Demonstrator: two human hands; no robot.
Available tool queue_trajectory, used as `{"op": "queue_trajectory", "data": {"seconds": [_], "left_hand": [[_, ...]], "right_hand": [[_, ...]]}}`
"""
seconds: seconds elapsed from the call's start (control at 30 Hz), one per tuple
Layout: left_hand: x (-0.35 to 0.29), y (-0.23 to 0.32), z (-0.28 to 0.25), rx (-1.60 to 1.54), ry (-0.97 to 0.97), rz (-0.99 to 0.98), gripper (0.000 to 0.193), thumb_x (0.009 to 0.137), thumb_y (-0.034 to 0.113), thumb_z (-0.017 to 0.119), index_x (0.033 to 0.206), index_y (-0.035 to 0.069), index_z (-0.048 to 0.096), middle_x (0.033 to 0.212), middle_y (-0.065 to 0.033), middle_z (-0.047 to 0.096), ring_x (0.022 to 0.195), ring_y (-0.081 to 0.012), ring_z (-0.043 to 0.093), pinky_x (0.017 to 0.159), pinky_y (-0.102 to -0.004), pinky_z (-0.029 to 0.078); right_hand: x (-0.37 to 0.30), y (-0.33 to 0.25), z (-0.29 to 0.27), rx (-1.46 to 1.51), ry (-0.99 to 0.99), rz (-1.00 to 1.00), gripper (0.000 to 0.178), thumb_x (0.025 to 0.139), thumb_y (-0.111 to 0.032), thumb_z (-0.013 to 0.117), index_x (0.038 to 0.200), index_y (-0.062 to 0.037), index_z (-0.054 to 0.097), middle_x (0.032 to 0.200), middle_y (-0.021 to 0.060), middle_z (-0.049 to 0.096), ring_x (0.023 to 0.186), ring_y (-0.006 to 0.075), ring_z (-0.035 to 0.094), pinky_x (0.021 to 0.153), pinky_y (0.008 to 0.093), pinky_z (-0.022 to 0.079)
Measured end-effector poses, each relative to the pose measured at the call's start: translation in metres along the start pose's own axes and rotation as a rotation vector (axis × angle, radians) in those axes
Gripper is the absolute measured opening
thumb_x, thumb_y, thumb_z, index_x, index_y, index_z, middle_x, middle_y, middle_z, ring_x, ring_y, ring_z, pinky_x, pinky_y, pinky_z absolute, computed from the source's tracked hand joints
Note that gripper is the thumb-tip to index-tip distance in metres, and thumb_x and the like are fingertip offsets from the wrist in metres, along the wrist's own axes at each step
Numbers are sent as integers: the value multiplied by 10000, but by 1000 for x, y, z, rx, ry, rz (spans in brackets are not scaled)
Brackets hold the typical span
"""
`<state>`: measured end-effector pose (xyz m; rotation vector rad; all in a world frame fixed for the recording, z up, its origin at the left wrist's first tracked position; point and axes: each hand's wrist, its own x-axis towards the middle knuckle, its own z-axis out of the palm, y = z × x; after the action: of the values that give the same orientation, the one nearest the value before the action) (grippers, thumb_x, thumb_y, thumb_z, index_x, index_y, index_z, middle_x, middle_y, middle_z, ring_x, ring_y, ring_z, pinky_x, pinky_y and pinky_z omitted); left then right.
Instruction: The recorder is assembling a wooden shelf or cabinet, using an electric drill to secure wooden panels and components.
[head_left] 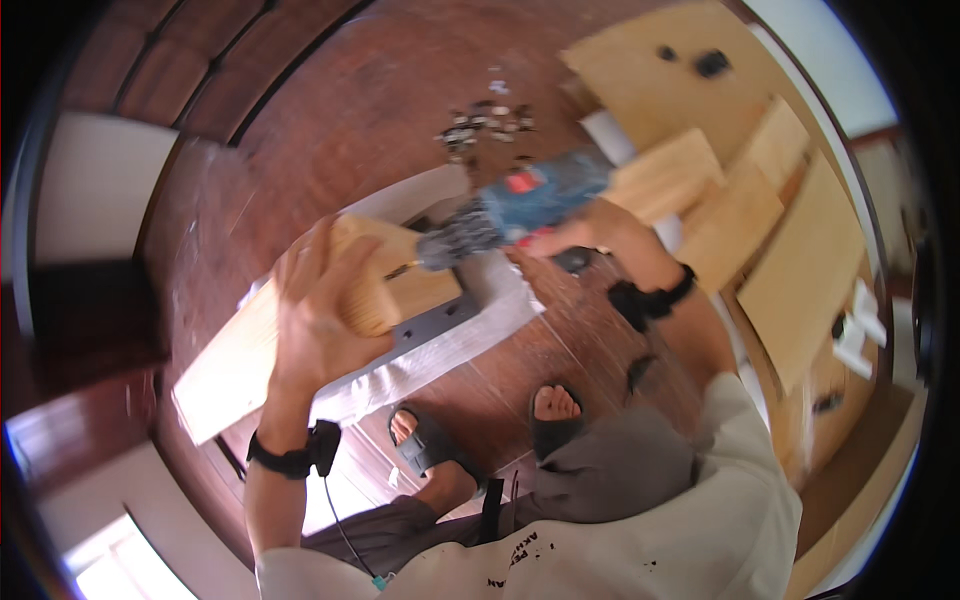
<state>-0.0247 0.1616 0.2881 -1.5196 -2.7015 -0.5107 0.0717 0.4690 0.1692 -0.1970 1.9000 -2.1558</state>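
Note:
My right hand grips a blue cordless drill with a dark chuck, held level and pointing left. Its thin dark bit crosses the face of a pale wooden block; blur hides whether the tip has entered the wood. On the block's left end presses my left hand, fingers wrapped over its top and side. A long pale board extends from under that hand toward the lower left. Below the block lies a dark grey strip with holes, on a white-edged support.
Small loose pieces lie heaped on the reddish-brown floor ahead. Several pale boards are spread at the right, near a white plastic-looking piece. A larger panel at the far right carries small black items. My sandalled feet are close below.

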Motion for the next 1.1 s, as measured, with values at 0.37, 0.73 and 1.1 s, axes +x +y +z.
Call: {"op": "queue_trajectory", "data": {"seconds": [0.37, 0.73, 1.1], "left_hand": [[-12, -47, -70, -67, -439, 180, 978, 666, 261, 816, 1477, 8, 331, 1456, -198, 412, 1345, -338, 393, 1132, -454, 273], [-66, -155, -149, -27, -459, -399, 892, 794, 299, 818, 1486, 34, 322, 1460, -266, 412, 1339, -388, 415, 1106, -467, 348], [-333, -297, -148, -292, 124, -909, 714, 888, 376, 650, 1478, 99, 360, 1376, -171, 493, 1266, -331, 480, 1052, -485, 374]], "right_hand": [[-135, 122, 98, -704, 734, 134, 514, 671, -212, 731, 1146, -101, 567, 1003, 161, 657, 964, 382, 638, 777, 486, 505], [-187, 204, 155, -1051, 972, 405, 435, 684, -123, 692, 1090, -48, 554, 1072, 142, 613, 1062, 312, 569, 893, 405, 411], [-197, 189, 113, -965, 575, 683, 331, 664, -323, 746, 893, -92, 686, 849, 181, 681, 797, 394, 659, 710, 508, 525]]}}
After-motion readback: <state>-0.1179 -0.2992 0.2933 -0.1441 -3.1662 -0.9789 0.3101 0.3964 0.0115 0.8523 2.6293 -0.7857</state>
